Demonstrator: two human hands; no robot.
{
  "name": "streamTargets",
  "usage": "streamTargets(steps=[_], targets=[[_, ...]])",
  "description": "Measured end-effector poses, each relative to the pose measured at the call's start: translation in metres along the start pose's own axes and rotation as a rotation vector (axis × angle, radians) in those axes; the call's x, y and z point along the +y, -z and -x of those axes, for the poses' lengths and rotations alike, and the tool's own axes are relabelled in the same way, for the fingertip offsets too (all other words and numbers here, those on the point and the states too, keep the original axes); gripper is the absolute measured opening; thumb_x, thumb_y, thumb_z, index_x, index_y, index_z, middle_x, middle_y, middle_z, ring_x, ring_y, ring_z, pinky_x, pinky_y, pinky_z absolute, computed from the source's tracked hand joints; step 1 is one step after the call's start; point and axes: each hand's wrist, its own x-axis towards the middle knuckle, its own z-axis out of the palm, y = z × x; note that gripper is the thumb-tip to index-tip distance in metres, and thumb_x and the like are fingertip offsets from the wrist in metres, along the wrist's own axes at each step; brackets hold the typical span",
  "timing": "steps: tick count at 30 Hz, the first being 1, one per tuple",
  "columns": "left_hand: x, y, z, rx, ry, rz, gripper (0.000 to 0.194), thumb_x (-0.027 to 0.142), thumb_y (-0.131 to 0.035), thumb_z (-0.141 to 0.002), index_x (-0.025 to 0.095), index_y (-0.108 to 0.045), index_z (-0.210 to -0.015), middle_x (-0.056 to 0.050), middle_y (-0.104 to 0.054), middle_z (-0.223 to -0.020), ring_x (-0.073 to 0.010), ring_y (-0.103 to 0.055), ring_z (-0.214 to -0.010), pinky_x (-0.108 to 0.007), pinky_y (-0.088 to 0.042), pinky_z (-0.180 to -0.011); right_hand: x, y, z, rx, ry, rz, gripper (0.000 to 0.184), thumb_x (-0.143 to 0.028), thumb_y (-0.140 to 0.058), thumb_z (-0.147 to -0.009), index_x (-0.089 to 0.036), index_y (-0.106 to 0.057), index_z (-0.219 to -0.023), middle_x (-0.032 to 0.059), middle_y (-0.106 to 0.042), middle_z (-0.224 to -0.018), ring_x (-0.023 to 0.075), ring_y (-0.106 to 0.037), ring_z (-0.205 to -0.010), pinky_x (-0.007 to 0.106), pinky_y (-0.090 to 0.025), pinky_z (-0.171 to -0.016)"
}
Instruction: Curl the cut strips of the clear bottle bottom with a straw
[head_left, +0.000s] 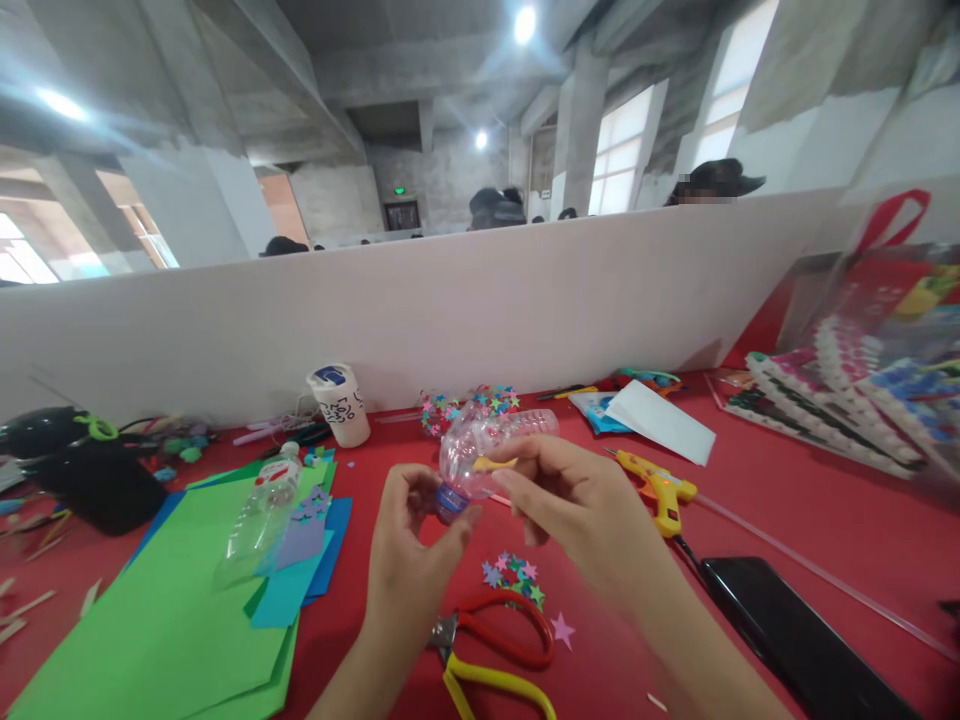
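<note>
My left hand [411, 545] grips a clear plastic bottle [461, 455] near its neck, and the blue cap [450, 503] points toward me. Between the thumb and fingers of my right hand [574, 505] is a small yellow piece [491, 464], held against or just in front of the bottle; its exact kind is unclear. Behind the bottle lies another ribbed clear plastic part [529, 424], along with colourful star confetti [495, 400]. Below my hands are a loose pile of stars [514, 575], a pink star [562, 631] and a cutting tool with red and yellow handles [510, 640].
To the right lie a yellow glue gun [660, 488] with its cord and a black phone [795, 630]. Green paper sheets [157, 610], an empty bottle [262, 505] and a black container [90, 470] occupy the left. A white cup [341, 405] stands by the white partition [450, 310].
</note>
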Motion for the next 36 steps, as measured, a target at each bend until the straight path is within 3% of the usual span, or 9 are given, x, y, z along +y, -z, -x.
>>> streamTargets(steps=[8, 20, 27, 31, 36], targets=[[0.004, -0.004, 0.002, 0.006, 0.019, -0.015, 0.027, 0.017, -0.071, -0.069, 0.021, -0.047, -0.081, 0.004, -0.048, -0.076, -0.0118, -0.048, -0.069, -0.024, -0.042, -0.065, 0.001, -0.008, 0.0, 0.014, 0.044, 0.069, 0.009, -0.025, -0.056, -0.079, -0.02, -0.063, -0.083, -0.0055, -0.054, -0.06, 0.0092, -0.048, -0.045, 0.021, -0.04, -0.042], [0.008, -0.003, 0.002, 0.0, 0.089, 0.064, 0.029, 0.015, -0.072, -0.068, 0.021, -0.047, -0.081, 0.006, -0.049, -0.074, -0.0099, -0.048, -0.064, -0.023, -0.04, -0.063, 0.008, -0.013, 0.004, 0.141, 0.327, 0.292, 0.018, -0.019, -0.056, -0.086, -0.023, -0.066, -0.1, -0.0044, -0.062, -0.067, 0.0109, -0.052, -0.052, 0.022, -0.039, -0.047], [0.013, -0.001, 0.002, -0.033, 0.096, 0.095, 0.025, 0.02, -0.07, -0.072, 0.022, -0.047, -0.082, 0.004, -0.05, -0.078, -0.0114, -0.05, -0.07, -0.024, -0.042, -0.065, 0.006, -0.014, -0.001, -0.023, 0.179, 0.206, 0.01, -0.02, -0.055, -0.085, -0.02, -0.063, -0.079, -0.0055, -0.056, -0.06, 0.0091, -0.049, -0.047, 0.02, -0.038, -0.043], [0.014, -0.001, 0.004, -0.075, 0.106, 0.15, 0.018, 0.018, -0.063, -0.078, 0.022, -0.047, -0.086, 0.003, -0.053, -0.082, -0.0123, -0.053, -0.075, -0.025, -0.045, -0.071, 0.009, -0.014, -0.003, -0.014, 0.189, 0.249, 0.007, -0.02, -0.055, -0.084, -0.02, -0.061, -0.08, -0.0051, -0.057, -0.061, 0.0102, -0.05, -0.051, 0.02, -0.039, -0.046], [0.009, -0.004, 0.005, -0.022, 0.029, 0.099, 0.02, 0.018, -0.066, -0.076, 0.022, -0.048, -0.084, 0.003, -0.052, -0.08, -0.0124, -0.053, -0.075, -0.025, -0.045, -0.072, 0.013, -0.016, -0.001, 0.045, 0.255, 0.36, 0.009, -0.018, -0.054, -0.083, -0.02, -0.056, -0.075, -0.0045, -0.056, -0.061, 0.0116, -0.05, -0.054, 0.022, -0.038, -0.052]])
